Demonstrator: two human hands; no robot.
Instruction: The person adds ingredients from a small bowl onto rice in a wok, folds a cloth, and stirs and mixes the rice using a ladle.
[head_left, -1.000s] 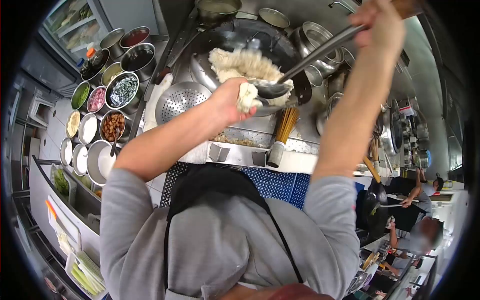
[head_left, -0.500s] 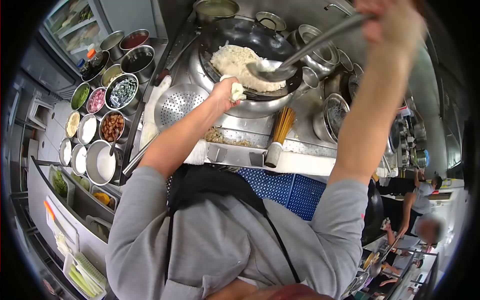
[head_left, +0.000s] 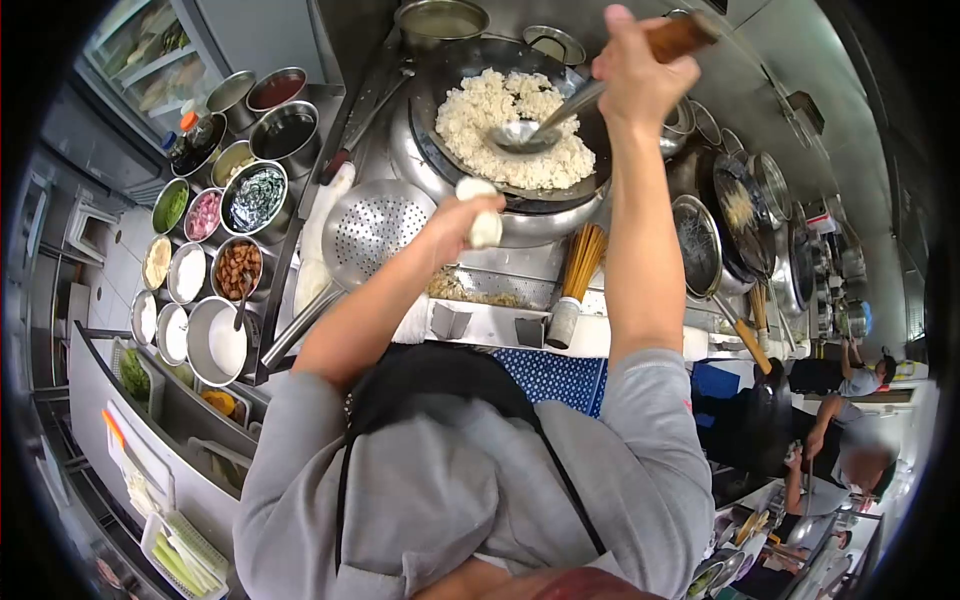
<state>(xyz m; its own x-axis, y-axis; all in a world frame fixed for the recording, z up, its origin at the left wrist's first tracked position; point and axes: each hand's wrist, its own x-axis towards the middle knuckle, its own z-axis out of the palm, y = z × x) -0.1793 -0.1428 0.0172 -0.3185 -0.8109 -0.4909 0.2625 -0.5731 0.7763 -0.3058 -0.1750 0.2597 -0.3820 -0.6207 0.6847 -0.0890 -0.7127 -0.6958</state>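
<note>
My left hand (head_left: 455,232) is closed around a folded white cloth (head_left: 485,228) at the near rim of the black wok (head_left: 430,143). My right hand (head_left: 645,82), raised above the wok's right side, grips a steel ladle (head_left: 522,138) near its wooden handle end. The ladle's bowl rests on or just over the white rice (head_left: 475,100), which is spread in loose clumps across the wok. Left of the wok, below my left forearm, lies a perforated steel strainer (head_left: 372,230).
Metal pots of sauces and toppings, including diced brown pieces (head_left: 239,268), crowd the left side. A bamboo wok brush (head_left: 583,265) stands at the counter's front. Wire strainers (head_left: 696,240) and pans line the right. Other people (head_left: 830,430) work at far right.
My right hand has come down and left with the ladle. The rice has gone from a compact mound to looser clumps spread across the wok. My left hand stays at the rim.
</note>
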